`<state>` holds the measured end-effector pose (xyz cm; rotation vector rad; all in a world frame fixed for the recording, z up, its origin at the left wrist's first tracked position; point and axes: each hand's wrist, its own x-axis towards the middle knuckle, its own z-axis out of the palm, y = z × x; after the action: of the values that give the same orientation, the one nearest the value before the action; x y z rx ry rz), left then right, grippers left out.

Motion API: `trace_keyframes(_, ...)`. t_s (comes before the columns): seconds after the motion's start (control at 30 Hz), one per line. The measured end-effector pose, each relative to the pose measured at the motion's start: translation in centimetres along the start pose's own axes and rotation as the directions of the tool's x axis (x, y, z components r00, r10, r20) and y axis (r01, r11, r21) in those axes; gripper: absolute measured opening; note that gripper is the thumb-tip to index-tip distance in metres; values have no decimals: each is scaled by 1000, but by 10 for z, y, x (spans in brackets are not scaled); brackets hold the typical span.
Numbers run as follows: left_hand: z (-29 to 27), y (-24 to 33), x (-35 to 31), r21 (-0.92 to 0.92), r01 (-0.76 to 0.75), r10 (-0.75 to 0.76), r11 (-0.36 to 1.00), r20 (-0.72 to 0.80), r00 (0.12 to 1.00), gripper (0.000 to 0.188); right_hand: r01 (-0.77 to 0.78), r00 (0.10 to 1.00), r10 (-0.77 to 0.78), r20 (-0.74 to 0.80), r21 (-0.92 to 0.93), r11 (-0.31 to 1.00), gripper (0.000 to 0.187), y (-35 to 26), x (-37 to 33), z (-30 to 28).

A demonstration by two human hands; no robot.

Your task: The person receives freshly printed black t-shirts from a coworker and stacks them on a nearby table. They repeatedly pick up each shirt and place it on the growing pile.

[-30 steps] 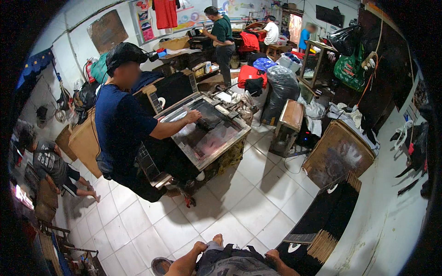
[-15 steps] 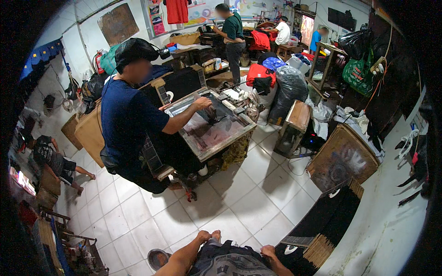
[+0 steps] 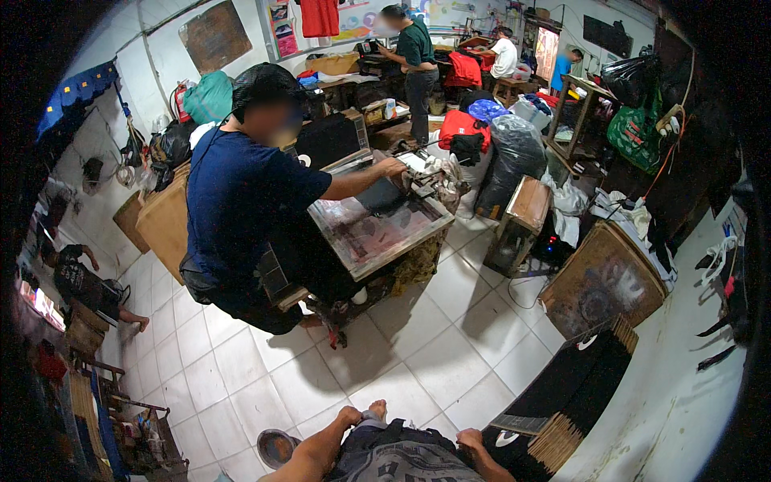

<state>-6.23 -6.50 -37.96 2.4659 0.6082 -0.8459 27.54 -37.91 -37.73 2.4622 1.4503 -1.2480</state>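
My left hand (image 3: 348, 416) lies curled at my left knee, its fingers closed with nothing visible in them. On the other side, my right hand (image 3: 471, 439) rests at my right leg, also curled and seemingly bare. Dark shorts (image 3: 393, 443) stretch between the two. Both hands are well apart from the work stand. There, a person in a navy shirt (image 3: 253, 173) leans over a wooden-framed printing screen (image 3: 347, 259) smeared with dark and reddish ink. That person's outstretched hand (image 3: 392, 166) is at the screen's far side; what it holds, if anything, is unclear.
A round container (image 3: 277, 447) stands on the tiled floor (image 3: 385, 361) beside my left forearm. Black panels with stacked brown edges (image 3: 554, 442) lean at my right. Beyond are a stained board (image 3: 602, 277), a wooden box (image 3: 518, 225) and black bags (image 3: 510, 165). Several other people work farther back.
The navy-shirted person has leaned forward, and their hand has moved from a tool over the screen to its far side. My hands stay where they were; the view has shifted slightly.
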Motion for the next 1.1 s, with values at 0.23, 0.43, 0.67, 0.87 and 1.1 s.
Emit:
trace_keyframes(0.23,6,-6,20,-106,89,-95,990,-49,994,22,3,1000,-3,-11,2,1000,32,-3,18,5)
trace_keyframes(0.43,16,-18,31,-440,231,-260,868,-4,966,25,-174,985,167,49,368,914,36,-17,16,1)
trace_keyframes(0.67,-5,-17,0,182,-47,49,982,-9,999,25,7,1000,-7,18,36,999,31,-30,7,-5)
trace_keyframes(0.87,-47,-61,-37,-998,41,-466,39,18,884,38,-19,1000,10,29,324,946,8,-42,69,44)
trace_keyframes(1.1,-191,-246,-26,-901,-351,-808,-254,-2,590,37,-60,993,117,-23,749,659,9,-226,182,-86)
